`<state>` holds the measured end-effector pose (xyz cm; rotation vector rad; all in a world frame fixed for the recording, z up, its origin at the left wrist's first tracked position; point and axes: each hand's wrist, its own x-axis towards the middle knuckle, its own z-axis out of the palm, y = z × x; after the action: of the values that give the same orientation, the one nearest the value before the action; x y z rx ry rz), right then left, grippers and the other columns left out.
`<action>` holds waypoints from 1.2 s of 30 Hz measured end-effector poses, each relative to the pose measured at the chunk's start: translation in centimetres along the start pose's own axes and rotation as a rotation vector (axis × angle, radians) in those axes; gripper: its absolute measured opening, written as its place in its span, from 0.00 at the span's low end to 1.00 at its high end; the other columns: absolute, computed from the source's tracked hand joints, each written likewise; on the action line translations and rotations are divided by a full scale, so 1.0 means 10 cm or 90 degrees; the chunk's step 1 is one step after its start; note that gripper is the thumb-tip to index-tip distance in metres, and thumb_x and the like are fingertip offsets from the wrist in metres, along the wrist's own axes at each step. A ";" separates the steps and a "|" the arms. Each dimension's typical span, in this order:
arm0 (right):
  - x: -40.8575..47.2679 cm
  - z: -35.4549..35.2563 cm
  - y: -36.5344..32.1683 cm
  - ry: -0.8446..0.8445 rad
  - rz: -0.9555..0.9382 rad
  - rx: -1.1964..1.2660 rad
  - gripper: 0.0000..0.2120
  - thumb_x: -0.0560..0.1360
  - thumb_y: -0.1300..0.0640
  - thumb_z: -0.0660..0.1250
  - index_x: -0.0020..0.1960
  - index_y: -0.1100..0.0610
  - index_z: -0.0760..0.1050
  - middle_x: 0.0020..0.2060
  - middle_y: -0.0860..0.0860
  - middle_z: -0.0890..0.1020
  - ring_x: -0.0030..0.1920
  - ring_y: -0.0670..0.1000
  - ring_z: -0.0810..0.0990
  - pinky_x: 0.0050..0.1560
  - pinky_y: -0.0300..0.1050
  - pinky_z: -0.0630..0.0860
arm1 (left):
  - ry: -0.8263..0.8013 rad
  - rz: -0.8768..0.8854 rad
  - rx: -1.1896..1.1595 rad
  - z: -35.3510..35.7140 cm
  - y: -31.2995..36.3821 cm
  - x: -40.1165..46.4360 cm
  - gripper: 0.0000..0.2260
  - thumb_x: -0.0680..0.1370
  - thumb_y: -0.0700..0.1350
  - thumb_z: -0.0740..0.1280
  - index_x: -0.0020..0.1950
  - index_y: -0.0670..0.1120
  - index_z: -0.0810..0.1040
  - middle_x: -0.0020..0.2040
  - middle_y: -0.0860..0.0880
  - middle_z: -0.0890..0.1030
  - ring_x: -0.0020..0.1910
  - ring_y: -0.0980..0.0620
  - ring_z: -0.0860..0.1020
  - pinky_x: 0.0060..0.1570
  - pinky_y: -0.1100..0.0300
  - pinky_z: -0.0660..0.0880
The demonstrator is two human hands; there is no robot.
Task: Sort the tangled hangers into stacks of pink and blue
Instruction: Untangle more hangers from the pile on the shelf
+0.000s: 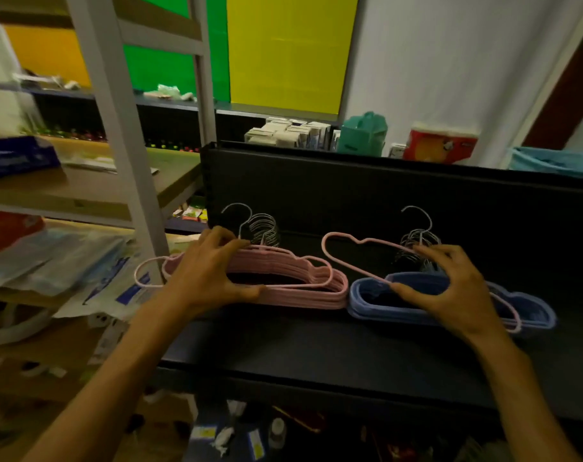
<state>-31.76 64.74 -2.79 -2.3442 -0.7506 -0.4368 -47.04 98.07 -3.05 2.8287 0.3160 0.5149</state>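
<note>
A stack of pink cloud-shaped hangers [303,281] lies on the black shelf [316,348], left of centre, its metal hooks pointing at the back panel. My left hand [207,271] grips this pink stack at its left half, fingers over the top edge and thumb under the lower edge. To the right lies a stack of blue hangers [530,311]. A single pink hanger [346,258] sits tilted across the blue stack, its left lobe lifted. My right hand [450,288] holds that pink hanger over the blue stack, fingers curled at its top bar, thumb at the lower bar.
A black back panel [383,195] rises behind the stacks. White shelving [117,161] with plastic bags and boxes stands to the left. Small boxes, a teal bag [363,135] and a red pack [440,145] sit behind the panel. Bottles lie below the shelf's front edge.
</note>
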 end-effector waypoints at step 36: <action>0.23 0.79 -1.11 -0.112 -0.177 -0.136 0.42 0.62 0.30 0.68 0.69 0.50 0.68 0.62 0.50 0.69 0.60 0.52 0.70 0.60 0.47 0.68 | -0.030 -0.036 0.183 -0.48 -0.34 -0.39 0.36 0.72 0.65 0.63 0.76 0.54 0.56 0.74 0.51 0.61 0.73 0.49 0.58 0.71 0.50 0.58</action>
<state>-35.86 77.97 -2.43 -2.5084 -1.1738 -0.4516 -52.91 101.31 -0.89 3.0914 0.4967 0.4202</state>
